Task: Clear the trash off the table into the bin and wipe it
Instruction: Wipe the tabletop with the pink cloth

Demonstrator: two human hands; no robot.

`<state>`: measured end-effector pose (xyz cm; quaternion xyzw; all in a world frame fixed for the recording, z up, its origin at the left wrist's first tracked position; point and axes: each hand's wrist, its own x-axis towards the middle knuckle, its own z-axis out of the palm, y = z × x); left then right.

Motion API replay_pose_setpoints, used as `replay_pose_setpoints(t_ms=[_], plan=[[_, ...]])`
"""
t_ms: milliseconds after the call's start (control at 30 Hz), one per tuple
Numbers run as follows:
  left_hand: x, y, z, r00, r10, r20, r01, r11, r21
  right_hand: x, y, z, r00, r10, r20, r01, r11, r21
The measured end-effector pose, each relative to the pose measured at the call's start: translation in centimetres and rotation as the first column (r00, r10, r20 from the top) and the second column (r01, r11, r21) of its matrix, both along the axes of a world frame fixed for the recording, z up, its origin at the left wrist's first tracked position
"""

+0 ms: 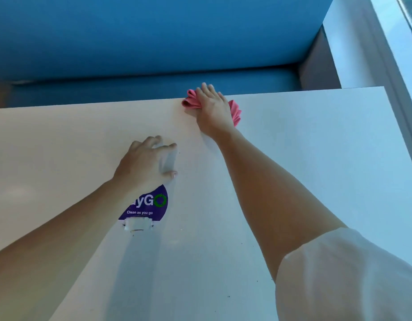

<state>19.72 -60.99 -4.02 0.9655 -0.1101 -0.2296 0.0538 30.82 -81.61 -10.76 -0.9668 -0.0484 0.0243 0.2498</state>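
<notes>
My right hand [213, 110] presses flat on a crumpled pink cloth [191, 101] at the far edge of the white table [316, 158], with my arm stretched out over the top. Folds of the cloth stick out on both sides of the hand. My left hand [145, 163] is nearer, left of centre, with fingers and thumb closed around the top of a clear sign stand [149, 205]. The stand bears a purple label reading "Clean as you go" and has a white base. A few tiny dark crumbs [228, 296] lie on the near part of the table.
Beyond the table's far edge runs a blue upholstered bench [154, 38] with a tall backrest. A pale wall and window ledge [371, 54] border the right side. No bin is in view.
</notes>
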Motion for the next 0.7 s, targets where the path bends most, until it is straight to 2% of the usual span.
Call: replay_pose_setpoints(t_ms=[100,167,267,433,600,700], plan=[[0.0,0.1,0.0,1.0,0.029,-0.004,-0.029,0.999,-0.043,-1.4,-0.5,0.3,0.975,0.205,0.089,-0.213,0.973,0.092],[-0.1,0.0,0.2,0.999,0.05,-0.008,-0.051,0.996,-0.07,-2.7,-1.3,0.2,0.949,0.284,0.136,-0.303,0.94,0.154],[0.0,0.1,0.9,0.996,0.085,-0.01,-0.085,0.99,-0.117,-5.5,-1.6,0.3,0.93,0.354,0.101,-0.368,0.906,0.21],[0.4,0.3,1.7,0.97,0.234,-0.071,-0.244,0.944,-0.221,-11.6,-2.1,0.7,0.884,0.452,0.118,-0.467,0.856,0.221],[-1.0,-1.3,1.1,0.969,0.209,-0.13,-0.231,0.953,-0.194,-18.4,-3.1,1.2,0.857,0.505,0.102,-0.513,0.819,0.256],[-3.3,-2.5,0.8,0.97,0.202,-0.135,-0.23,0.943,-0.241,-22.7,-4.2,1.6,0.854,0.513,0.089,-0.518,0.818,0.249]])
